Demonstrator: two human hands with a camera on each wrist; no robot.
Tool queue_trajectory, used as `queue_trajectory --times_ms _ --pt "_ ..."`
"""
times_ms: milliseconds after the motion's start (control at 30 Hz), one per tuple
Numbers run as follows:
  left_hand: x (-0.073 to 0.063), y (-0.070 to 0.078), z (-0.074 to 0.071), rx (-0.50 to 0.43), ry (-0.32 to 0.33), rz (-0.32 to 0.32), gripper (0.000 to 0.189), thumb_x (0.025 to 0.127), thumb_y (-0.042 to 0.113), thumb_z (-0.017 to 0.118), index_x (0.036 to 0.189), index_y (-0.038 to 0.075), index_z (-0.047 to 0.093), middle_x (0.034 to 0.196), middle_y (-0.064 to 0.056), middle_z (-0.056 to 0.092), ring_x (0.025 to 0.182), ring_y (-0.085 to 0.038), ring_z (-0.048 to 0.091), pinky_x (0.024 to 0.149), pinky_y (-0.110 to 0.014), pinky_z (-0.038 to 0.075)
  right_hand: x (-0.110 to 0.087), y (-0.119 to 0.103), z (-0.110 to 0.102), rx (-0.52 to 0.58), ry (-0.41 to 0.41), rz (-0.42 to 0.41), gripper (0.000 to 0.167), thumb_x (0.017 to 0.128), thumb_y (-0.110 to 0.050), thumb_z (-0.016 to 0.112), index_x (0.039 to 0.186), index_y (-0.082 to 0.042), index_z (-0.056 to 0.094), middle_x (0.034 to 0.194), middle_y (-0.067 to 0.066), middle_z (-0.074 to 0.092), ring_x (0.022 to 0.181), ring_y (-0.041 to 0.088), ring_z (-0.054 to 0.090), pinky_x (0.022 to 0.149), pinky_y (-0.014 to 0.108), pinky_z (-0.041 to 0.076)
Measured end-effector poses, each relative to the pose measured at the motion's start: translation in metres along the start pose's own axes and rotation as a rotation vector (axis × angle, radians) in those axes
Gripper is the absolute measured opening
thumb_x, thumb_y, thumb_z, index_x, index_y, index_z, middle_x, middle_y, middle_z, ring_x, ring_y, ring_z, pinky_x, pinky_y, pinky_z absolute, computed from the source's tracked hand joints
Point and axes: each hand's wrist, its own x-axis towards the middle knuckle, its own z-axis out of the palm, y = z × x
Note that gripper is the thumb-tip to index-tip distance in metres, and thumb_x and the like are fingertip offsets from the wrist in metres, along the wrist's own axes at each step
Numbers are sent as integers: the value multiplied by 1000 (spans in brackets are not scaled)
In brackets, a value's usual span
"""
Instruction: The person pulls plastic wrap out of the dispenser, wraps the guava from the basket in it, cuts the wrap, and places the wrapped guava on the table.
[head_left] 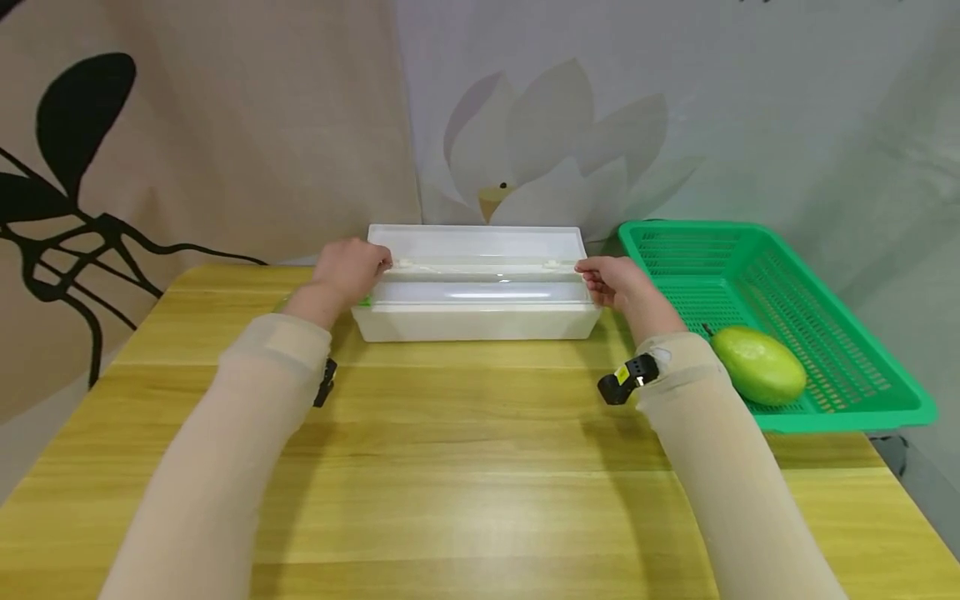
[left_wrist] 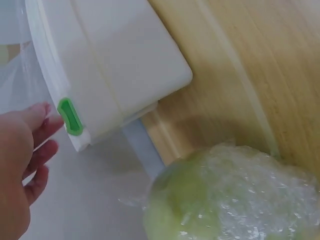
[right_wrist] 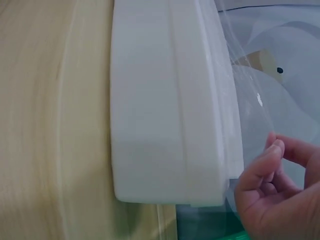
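A white cling film dispenser (head_left: 480, 325) stands at the far edge of the table with its lid (head_left: 480, 242) raised. My left hand (head_left: 347, 271) pinches the clear film (right_wrist: 256, 92) at the dispenser's left end, and my right hand (head_left: 618, 285) pinches it at the right end. Between both hands the film stretches across the top of the box. A green slider (left_wrist: 70, 117) shows on the box's left end, close beside the left fingers. Below the left hand lies a green fruit wrapped in film (left_wrist: 235, 195), mostly hidden behind the left wrist in the head view.
On the right, a green plastic basket (head_left: 851, 329) holds an unwrapped green fruit (head_left: 757, 365) near my right forearm. The wooden table (head_left: 472, 467) extends toward me. A printed cloth (head_left: 285, 125) hangs directly behind the dispenser.
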Motion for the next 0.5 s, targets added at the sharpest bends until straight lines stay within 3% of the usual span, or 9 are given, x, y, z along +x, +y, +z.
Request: queue_trajectory --times_ms 167,267,367,500 --pt "1 2 -3 123 -6 -11 23 96 14 49 112 7 64 107 -12 66 97 -29 54 80 -41 47 -1 -3 2 26 -5 -7 16 93 -18 54 79 -12 58 56 -8 50 51 3 44 48 13 41" --pt "1 1 -1 82 -18 -61 25 98 19 47 111 7 65 105 -13 67 97 -30 57 82 -43 48 -1 -4 2 33 -8 1 19 93 -19 54 76 -12 59 57 -7 50 52 4 44 48 13 41" --pt "1 0 0 -132 -29 -136 28 99 18 45 112 3 64 105 -16 67 97 -31 59 86 -45 48 -1 -5 1 48 -22 0 19 94 -18 53 77 -12 59 56 -7 53 52 4 47 50 14 43" --pt "1 1 1 -591 -26 -270 29 98 14 45 115 -4 62 110 -21 64 95 -27 58 87 -38 48 -2 -7 2 84 -58 0 14 96 -17 50 86 -10 57 58 -7 61 52 3 57 52 14 48"
